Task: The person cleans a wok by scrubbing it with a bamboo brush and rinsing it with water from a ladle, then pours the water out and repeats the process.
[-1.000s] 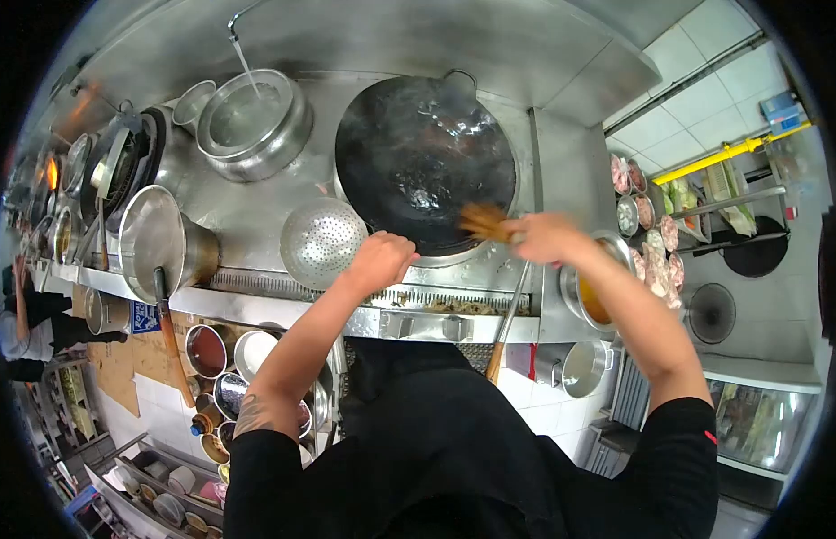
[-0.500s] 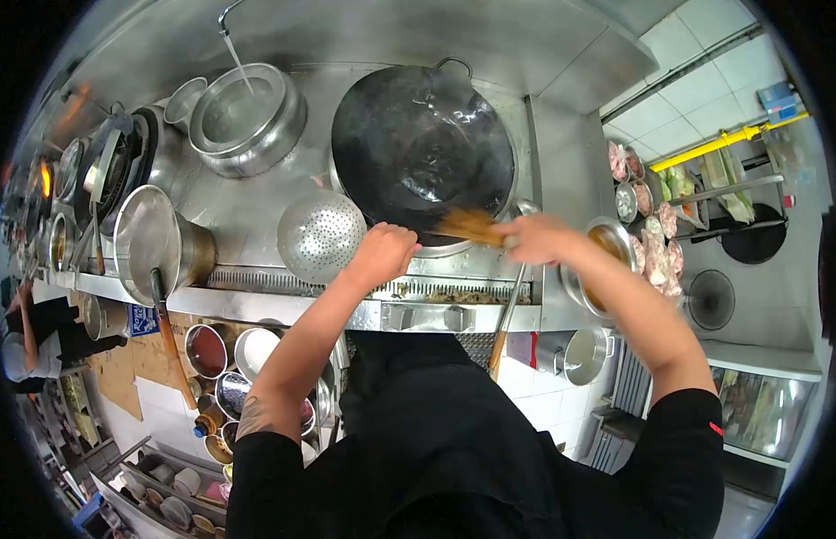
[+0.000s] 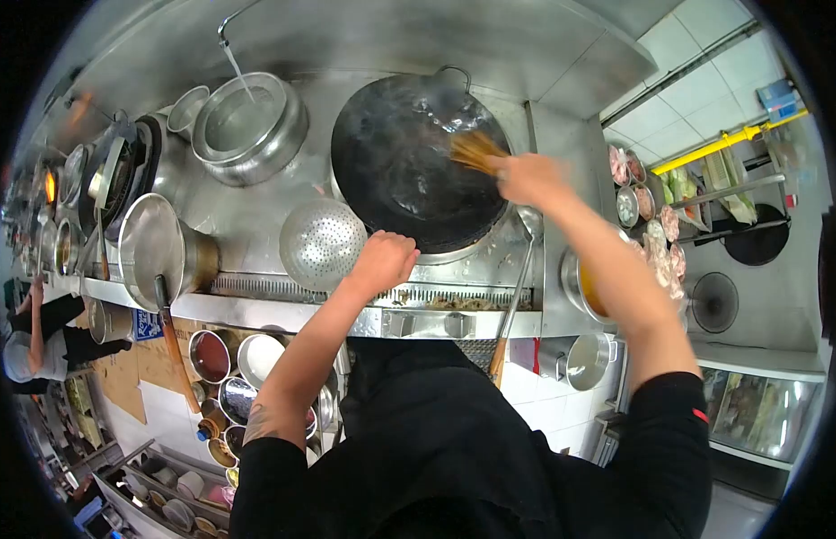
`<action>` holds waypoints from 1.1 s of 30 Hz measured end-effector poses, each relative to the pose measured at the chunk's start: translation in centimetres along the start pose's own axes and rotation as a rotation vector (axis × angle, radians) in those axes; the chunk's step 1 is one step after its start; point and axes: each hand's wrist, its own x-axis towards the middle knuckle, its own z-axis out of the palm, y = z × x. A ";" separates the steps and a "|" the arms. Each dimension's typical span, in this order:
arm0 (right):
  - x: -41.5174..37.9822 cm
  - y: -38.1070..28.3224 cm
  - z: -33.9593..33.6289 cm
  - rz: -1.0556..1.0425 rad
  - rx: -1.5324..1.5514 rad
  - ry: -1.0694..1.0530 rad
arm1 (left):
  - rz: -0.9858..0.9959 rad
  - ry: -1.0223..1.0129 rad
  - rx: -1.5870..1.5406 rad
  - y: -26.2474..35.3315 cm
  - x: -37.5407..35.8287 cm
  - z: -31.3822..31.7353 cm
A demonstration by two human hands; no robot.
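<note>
My left hand (image 3: 387, 262) is closed in a fist at the near rim of a large black wok (image 3: 391, 153); the part it grips is hidden under the fingers. A metal loop handle shows on the wok's far side. My right hand (image 3: 533, 180) is shut on a bamboo wok brush (image 3: 476, 151), its bristles over the right part of the wok. The wok's inside looks wet and shiny, with faint steam. A round perforated strainer (image 3: 322, 244) lies just left of my left hand. On the right, a long-handled ladle (image 3: 519, 287) rests across the stove edge.
Water runs from a tap (image 3: 228, 45) into a metal pot (image 3: 243, 126). A fine strainer (image 3: 151, 244) sits on another pot at left. A bowl of yellow liquid (image 3: 587, 286) stands under my right forearm. Farther left, another person (image 3: 39, 341) stands near a flame.
My right hand has moved the brush up and away from the wok's near rim to its right side. My left hand stays at the near rim.
</note>
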 end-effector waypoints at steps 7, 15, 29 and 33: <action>1.6 -10.8 8.1 0.195 0.766 -0.201 | -0.049 0.037 0.084 0.1 0.6 1.1; -7.8 -2.4 0.5 -0.033 0.439 -0.582 | -0.084 0.086 0.168 -0.2 0.8 1.9; -7.3 -2.2 0.4 -0.164 0.319 -0.365 | -0.093 0.108 0.141 0.2 0.7 1.7; -3.6 6.9 4.3 -0.075 0.155 -0.283 | -0.107 0.107 0.123 0.7 0.9 1.5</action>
